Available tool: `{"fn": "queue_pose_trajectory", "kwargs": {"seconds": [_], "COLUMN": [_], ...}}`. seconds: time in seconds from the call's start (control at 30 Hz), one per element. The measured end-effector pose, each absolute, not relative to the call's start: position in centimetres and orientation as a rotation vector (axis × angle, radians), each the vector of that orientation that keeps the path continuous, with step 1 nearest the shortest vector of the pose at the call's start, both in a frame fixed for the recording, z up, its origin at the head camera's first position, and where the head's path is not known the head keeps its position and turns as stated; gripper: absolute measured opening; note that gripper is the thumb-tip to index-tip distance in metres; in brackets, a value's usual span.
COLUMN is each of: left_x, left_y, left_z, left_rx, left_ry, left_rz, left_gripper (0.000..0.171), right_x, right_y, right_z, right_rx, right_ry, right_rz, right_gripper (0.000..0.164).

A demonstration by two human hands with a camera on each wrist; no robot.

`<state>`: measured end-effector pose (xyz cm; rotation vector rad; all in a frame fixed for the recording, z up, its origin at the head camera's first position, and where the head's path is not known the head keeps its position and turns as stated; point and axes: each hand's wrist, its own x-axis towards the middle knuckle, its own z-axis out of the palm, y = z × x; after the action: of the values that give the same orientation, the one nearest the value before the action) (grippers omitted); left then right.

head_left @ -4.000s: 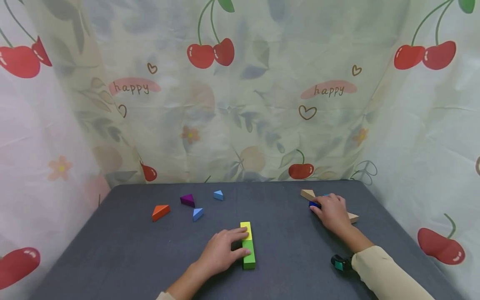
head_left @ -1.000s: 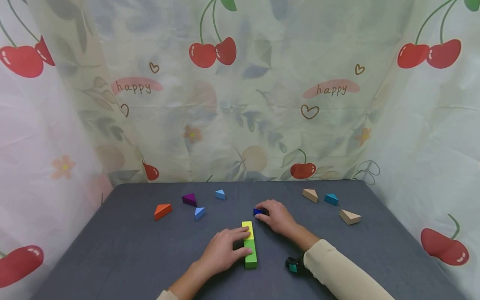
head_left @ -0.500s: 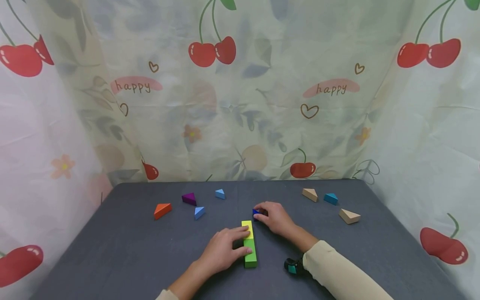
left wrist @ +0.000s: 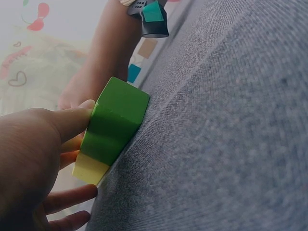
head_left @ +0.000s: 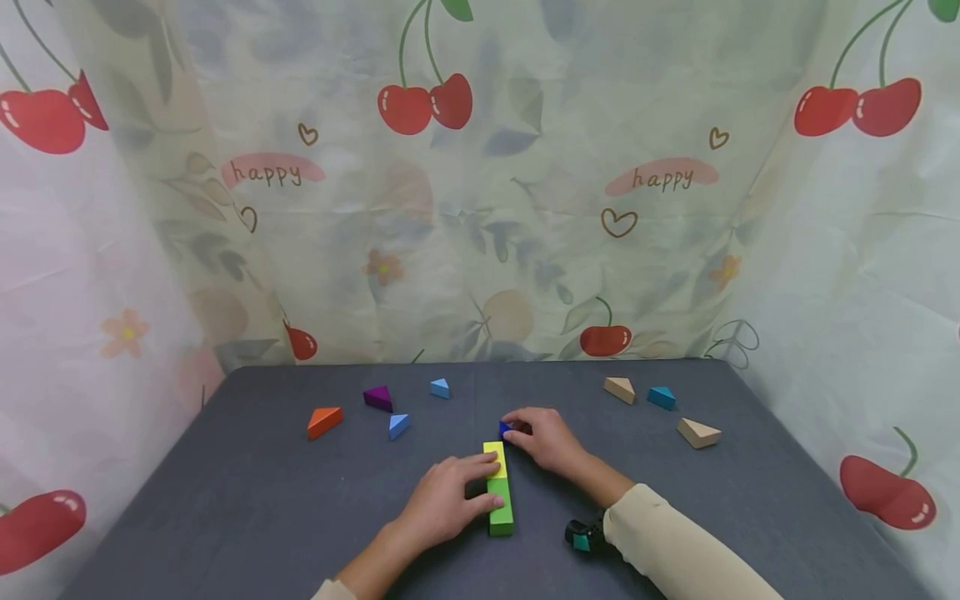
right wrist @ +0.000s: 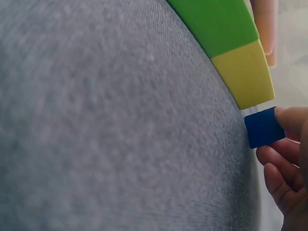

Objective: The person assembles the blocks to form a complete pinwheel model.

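On the dark table, a green block (head_left: 501, 510) and a yellow block (head_left: 492, 448) lie end to end in a straight row. My left hand (head_left: 442, 502) rests on this row, thumb on the green block and extended fingertips on the yellow one. Just beyond the yellow end, my right hand (head_left: 550, 439) pinches a small dark blue block (head_left: 504, 430) between thumb and fingers. From the right wrist, the blue block (right wrist: 264, 128) appears close to the yellow block (right wrist: 244, 77), with a narrow gap between them. Most of the blue block is hidden by fingers in the head view.
Left of the row lie an orange wedge (head_left: 325, 422), a purple wedge (head_left: 378, 398) and two light blue wedges (head_left: 399, 426). On the right are two natural wood wedges (head_left: 698, 432) and a teal wedge (head_left: 662, 397). A patterned curtain (head_left: 480, 208) surrounds the table (head_left: 262, 500).
My right hand has carried the blue block leftward from the group at the right to the row's far end, edging closer in the last half second. My left hand has stayed on the row.
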<state>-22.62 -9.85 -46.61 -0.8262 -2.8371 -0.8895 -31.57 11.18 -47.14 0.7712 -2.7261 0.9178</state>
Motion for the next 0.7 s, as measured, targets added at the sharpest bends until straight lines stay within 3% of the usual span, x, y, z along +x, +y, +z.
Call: {"fn": "queue_pose_trajectory", "kwargs": {"seconds": [0.7], "left_x": [-22.56], "left_y": [-9.92], "left_z": [-46.54], "left_rx": [-0.838], "left_ry": [-2.833], "left_rz": [-0.902], "left_gripper": [0.05], "right_x": [-30.65], "right_y": [10.63], "right_z": [-47.42], "right_rx": [0.755], "right_ry": [-2.743], "right_rz": [1.043], "right_gripper": [0.019]}}
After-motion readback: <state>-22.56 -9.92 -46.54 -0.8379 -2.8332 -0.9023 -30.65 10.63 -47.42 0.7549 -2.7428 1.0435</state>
